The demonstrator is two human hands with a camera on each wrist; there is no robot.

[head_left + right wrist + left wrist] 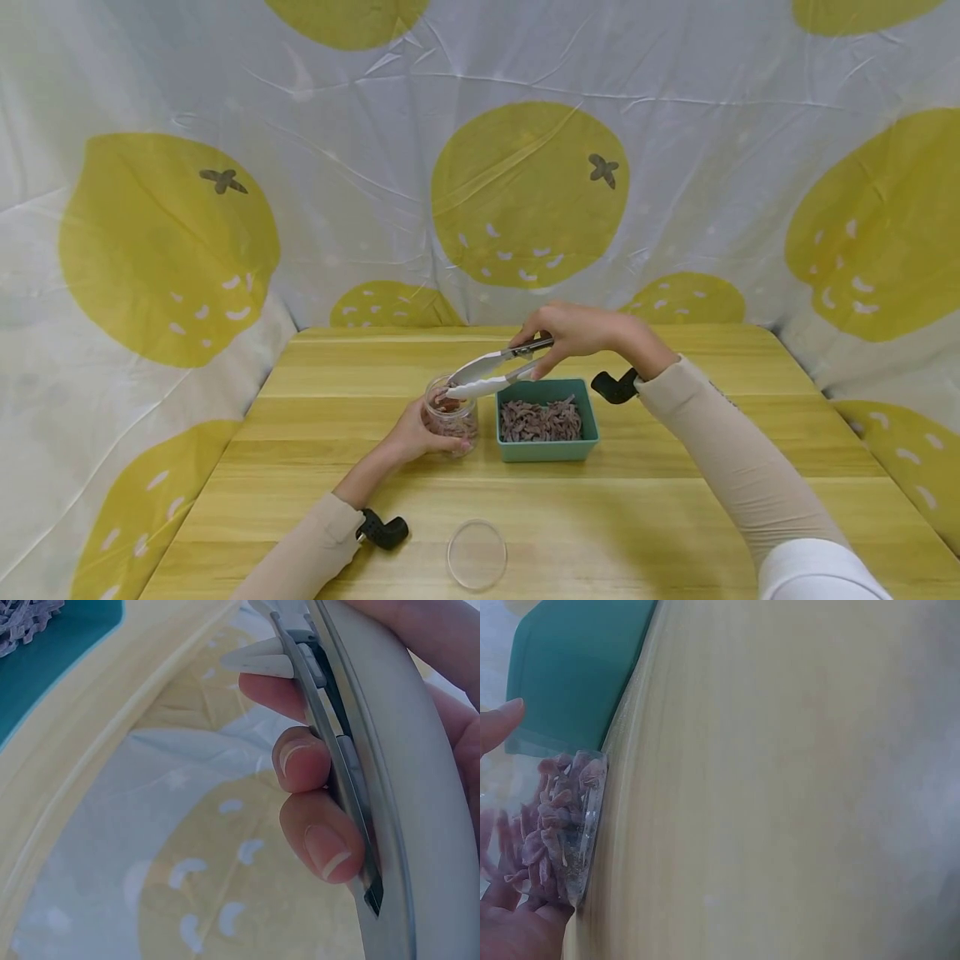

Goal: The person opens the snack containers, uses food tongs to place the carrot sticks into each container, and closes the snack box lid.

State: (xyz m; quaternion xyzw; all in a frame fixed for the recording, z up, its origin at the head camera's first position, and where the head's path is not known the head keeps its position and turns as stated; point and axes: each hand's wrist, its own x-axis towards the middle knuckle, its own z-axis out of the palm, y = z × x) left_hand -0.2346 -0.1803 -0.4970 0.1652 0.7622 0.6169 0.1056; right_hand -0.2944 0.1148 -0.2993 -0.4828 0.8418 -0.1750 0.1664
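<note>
My left hand (417, 435) holds a clear jar (454, 427) partly filled with brownish-purple strips, and the jar stands on the table. In the left wrist view, the strips (551, 825) show through the jar wall. My right hand (577, 330) grips metal tongs (480, 365) with white tips. Both tips are at the jar's mouth, slightly apart, with some strips by them. The right wrist view shows fingers (326, 840) curled round the tongs' handle (427, 787). Right of the jar is a teal rectangular container (547, 452) holding more strips (542, 422).
A clear round disc (477, 556), like a lid, lies near the table's front. The wooden table (675, 517) reaches back to a white cloth (360, 167) printed with yellow lemons, which also hangs at both sides. Black wrist mounts (386, 531) sit at both wrists.
</note>
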